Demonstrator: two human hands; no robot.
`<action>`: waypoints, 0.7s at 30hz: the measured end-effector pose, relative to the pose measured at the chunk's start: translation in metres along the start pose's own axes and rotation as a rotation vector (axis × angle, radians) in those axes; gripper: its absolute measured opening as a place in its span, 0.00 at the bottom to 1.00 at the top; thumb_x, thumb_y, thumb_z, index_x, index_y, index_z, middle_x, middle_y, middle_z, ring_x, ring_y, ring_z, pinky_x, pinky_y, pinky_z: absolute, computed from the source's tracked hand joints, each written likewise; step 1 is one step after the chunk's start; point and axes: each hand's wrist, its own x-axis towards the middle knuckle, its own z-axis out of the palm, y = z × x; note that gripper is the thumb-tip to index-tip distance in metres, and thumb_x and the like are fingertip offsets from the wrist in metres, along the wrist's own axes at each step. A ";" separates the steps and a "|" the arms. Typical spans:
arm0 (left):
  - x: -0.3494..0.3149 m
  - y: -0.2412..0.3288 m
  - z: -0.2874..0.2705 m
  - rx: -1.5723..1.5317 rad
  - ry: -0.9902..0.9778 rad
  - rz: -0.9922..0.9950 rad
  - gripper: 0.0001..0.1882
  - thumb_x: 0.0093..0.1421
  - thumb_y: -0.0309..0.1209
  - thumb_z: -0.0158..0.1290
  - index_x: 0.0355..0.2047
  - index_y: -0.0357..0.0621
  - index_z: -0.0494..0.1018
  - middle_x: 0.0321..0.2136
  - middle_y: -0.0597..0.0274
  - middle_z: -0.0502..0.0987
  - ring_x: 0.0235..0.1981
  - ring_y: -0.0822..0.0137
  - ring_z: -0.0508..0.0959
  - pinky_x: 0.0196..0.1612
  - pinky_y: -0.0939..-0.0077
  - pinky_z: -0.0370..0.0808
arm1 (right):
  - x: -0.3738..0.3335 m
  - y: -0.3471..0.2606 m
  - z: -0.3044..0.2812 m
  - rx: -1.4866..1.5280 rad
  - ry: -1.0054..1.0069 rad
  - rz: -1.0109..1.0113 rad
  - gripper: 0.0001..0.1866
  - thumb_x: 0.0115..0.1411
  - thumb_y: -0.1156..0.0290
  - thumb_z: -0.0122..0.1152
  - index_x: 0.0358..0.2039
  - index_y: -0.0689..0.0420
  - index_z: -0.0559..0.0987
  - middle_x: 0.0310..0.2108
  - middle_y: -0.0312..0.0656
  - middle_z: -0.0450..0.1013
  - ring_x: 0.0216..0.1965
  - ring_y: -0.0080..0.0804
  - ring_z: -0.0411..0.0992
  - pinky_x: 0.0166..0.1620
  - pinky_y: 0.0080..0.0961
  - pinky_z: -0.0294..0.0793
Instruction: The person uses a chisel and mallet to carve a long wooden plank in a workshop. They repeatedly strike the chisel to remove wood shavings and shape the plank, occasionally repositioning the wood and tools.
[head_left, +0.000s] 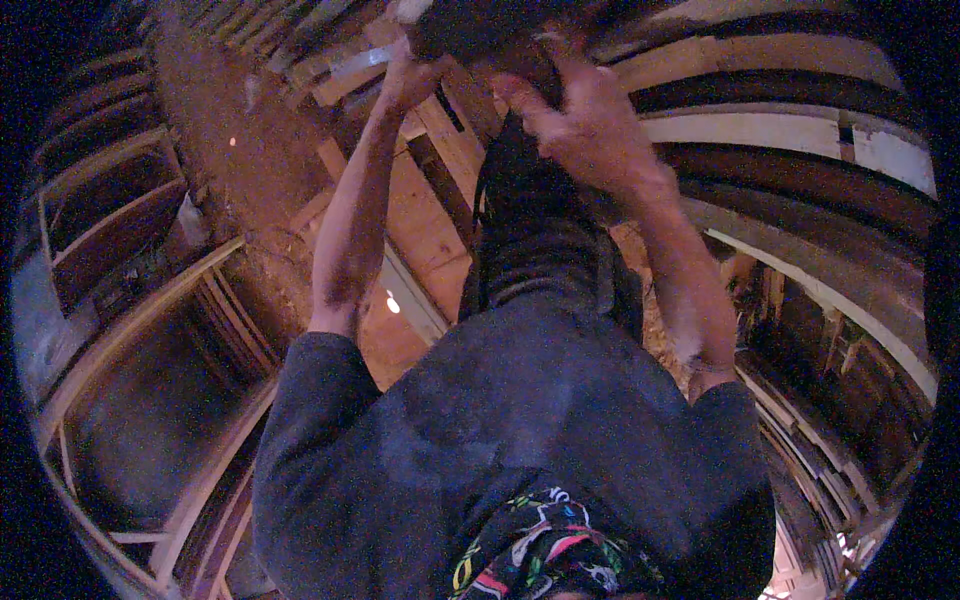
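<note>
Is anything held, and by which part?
Cannot be told: the left hand and right hand are at a dark, blurred object, any grip point unclear.

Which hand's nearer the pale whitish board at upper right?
Right. In the view, the right hand is just left of the pale whitish board; the left hand is farther left.
</note>
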 end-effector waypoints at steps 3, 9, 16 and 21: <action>-0.005 0.022 0.009 0.050 -0.012 -0.014 0.15 0.58 0.31 0.61 0.45 0.40 0.79 0.36 0.63 0.82 0.38 0.67 0.80 0.44 0.66 0.78 | -0.006 -0.008 -0.017 0.060 -0.008 0.030 0.22 0.66 0.55 0.66 0.49 0.60 0.77 0.28 0.42 0.78 0.28 0.35 0.77 0.34 0.34 0.77; -0.007 0.024 0.021 0.192 0.073 0.074 0.16 0.59 0.33 0.62 0.45 0.40 0.78 0.35 0.62 0.82 0.38 0.66 0.80 0.44 0.65 0.78 | -0.009 -0.010 -0.038 -0.004 0.037 -0.018 0.21 0.67 0.57 0.66 0.49 0.61 0.75 0.24 0.41 0.76 0.25 0.33 0.76 0.30 0.34 0.76; -0.002 0.066 0.029 0.244 -0.023 -0.094 0.21 0.62 0.37 0.65 0.52 0.42 0.76 0.48 0.56 0.79 0.51 0.59 0.78 0.53 0.58 0.77 | 0.014 -0.044 -0.076 0.244 -0.034 0.006 0.22 0.70 0.59 0.62 0.49 0.66 0.70 0.31 0.50 0.77 0.32 0.43 0.79 0.35 0.38 0.74; 0.004 0.041 0.034 0.198 -0.059 0.095 0.19 0.59 0.34 0.64 0.49 0.41 0.77 0.40 0.59 0.81 0.43 0.64 0.80 0.47 0.63 0.77 | 0.032 -0.028 -0.044 0.231 0.031 -0.090 0.23 0.69 0.56 0.60 0.49 0.66 0.71 0.33 0.54 0.78 0.35 0.50 0.80 0.37 0.44 0.76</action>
